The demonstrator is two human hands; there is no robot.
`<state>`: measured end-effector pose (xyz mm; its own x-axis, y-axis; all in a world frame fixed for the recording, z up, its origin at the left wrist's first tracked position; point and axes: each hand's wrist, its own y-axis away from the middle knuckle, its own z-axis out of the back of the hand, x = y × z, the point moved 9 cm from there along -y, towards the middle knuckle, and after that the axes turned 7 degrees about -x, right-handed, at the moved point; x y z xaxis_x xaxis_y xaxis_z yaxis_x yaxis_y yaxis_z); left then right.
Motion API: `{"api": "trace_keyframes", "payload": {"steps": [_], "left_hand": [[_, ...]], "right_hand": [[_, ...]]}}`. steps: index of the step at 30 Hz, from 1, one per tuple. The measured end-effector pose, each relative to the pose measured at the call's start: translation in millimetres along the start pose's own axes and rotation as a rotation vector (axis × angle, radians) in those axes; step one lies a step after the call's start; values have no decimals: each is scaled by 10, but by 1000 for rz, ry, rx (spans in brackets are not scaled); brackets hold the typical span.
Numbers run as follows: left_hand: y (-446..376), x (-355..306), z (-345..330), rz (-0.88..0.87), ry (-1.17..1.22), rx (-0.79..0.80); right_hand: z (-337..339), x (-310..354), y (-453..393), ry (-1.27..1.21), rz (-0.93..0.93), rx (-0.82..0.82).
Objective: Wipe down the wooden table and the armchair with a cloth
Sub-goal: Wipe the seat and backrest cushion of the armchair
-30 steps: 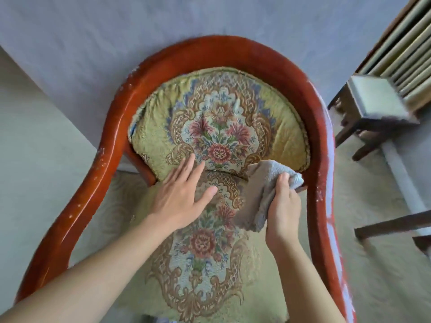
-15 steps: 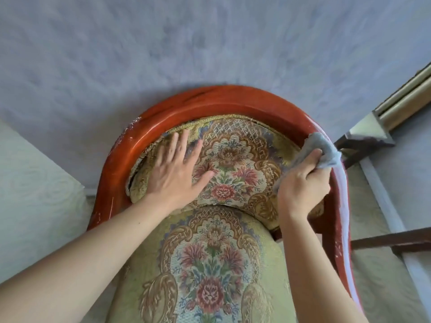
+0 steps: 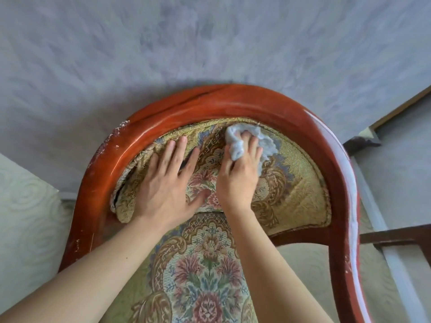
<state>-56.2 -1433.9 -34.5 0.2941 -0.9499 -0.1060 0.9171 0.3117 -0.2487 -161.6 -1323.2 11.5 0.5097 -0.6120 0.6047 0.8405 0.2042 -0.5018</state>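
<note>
Head view: right hand (image 3: 235, 180) swings cloth (image 3: 240, 142) off red frame (image 3: 233, 101) onto backrest cushion (image 3: 300, 183), clutching it; left hand (image 3: 163, 183) flat, spread wide, bracing fabric; armchair upholstery wiping underway

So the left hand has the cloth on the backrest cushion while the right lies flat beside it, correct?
Swapped: the head view shows the right hand gripping the cloth on the backrest cushion, while the left hand lies flat beside it.
</note>
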Motion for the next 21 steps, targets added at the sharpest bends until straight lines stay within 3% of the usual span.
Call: {"api": "trace_keyframes", "payload": {"steps": [7,9,11,13,15,18,21], "left_hand": [[-28,2,-21,12,-8,-8],[-17,2,-39,10,-24,-19],[-12,-1,-46,12,-36,-28],[-14,-6,-49,18,-45,-35],[-19,-8,-58,30,-50,-32],[-25,-7,-74,39,-53,-38],[-23,-9,-88,38,-43,-57]], "right_hand": [[-212,265,143,-26,488,276],[-96,172,86,69,611,268],[62,68,-9,139,620,211],[257,-64,-91,135,483,162],[589,-322,-152,59,165,47],[1189,-795,-133,-253,-328,-258],[1654,-1063,-14,-463,-565,-563]]}}
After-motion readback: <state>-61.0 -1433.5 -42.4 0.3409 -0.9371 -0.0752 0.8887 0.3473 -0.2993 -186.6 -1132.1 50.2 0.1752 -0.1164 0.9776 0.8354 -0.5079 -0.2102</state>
